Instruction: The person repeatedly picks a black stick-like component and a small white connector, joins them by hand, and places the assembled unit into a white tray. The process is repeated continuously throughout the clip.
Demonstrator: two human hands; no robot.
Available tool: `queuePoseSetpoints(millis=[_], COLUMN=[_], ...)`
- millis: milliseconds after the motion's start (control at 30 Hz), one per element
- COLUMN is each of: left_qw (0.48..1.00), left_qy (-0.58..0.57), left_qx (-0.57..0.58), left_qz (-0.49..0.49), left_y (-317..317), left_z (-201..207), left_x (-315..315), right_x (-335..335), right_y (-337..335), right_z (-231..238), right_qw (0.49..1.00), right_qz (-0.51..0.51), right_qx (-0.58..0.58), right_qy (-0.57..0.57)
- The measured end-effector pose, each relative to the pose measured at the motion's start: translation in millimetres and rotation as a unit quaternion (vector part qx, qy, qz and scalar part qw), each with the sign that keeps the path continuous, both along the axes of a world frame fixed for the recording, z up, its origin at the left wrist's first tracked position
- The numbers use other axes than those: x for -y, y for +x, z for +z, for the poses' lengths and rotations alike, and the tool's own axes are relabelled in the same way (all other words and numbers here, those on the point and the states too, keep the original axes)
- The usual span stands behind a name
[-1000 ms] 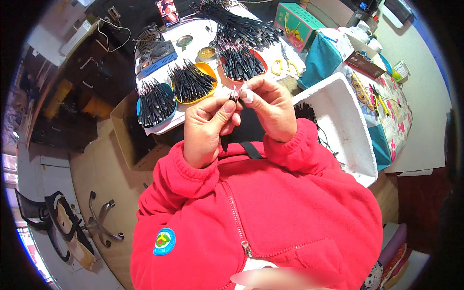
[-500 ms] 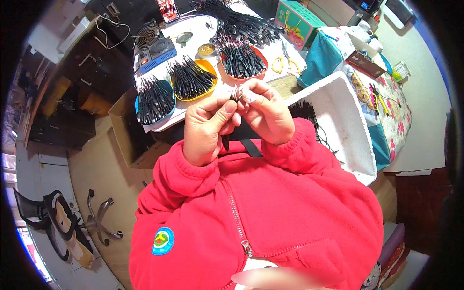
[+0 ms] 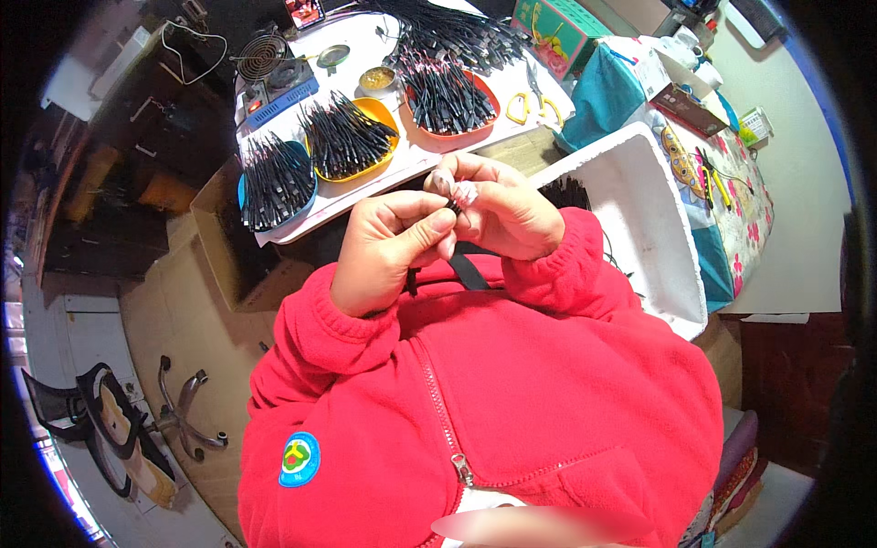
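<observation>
1. I see black cable (image 3: 411,281) pinched in the left hand (image 3: 388,247), before the red jacket (image 3: 548,365).
2. The right hand (image 3: 512,210) sits narrow beside it; its grip I cannot tell.
3. Beyond: blue bowl (image 3: 311,195), yellow bowl (image 3: 388,149), red bowl (image 3: 440,142) on the counter (image 3: 370,41).

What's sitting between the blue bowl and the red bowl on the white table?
The yellow bowl, heaped with black cables, stands between the blue bowl and the red bowl; the head view shows it.
</observation>
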State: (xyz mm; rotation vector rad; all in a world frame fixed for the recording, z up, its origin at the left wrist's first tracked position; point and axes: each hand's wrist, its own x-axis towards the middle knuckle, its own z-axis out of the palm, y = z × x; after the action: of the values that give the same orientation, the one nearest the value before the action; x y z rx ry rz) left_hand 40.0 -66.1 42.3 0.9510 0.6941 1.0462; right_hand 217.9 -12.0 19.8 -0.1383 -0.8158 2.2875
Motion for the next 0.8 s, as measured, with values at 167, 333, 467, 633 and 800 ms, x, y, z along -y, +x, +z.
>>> queuePoseSetpoints(millis=[167, 333, 467, 633, 800], left_qw=[1.0, 1.0, 1.0, 0.999, 0.997], left_qy=[-0.021, -0.017, -0.022, -0.027, -0.015], left_qx=[-0.014, -0.022, 0.008, 0.033, -0.032], left_qz=[-0.015, 0.001, -0.011, 0.025, 0.068], left_y=[-2.9, -1.8, -2.8, -2.6, -3.2], left_z=[-3.8, -5.3, -8.0, -13.9, -18.4], left_x=[-5.9, -6.0, -7.7, -7.4, -2.1], right_x=[-2.6, -6.5, -9.4, -2.9, 6.5], right_y=[-0.3, 0.7, 2.8, -4.8, -18.7], right_z=[-5.0, -7.4, -8.6, -13.4, -21.4], right_qw=[1.0, 0.999, 0.998, 0.996, 0.973], right_qz=[-0.018, -0.012, 0.016, -0.062, -0.175], right_qx=[0.007, 0.043, 0.052, 0.069, 0.116], right_qy=[-0.018, -0.013, -0.022, 0.001, 0.099])
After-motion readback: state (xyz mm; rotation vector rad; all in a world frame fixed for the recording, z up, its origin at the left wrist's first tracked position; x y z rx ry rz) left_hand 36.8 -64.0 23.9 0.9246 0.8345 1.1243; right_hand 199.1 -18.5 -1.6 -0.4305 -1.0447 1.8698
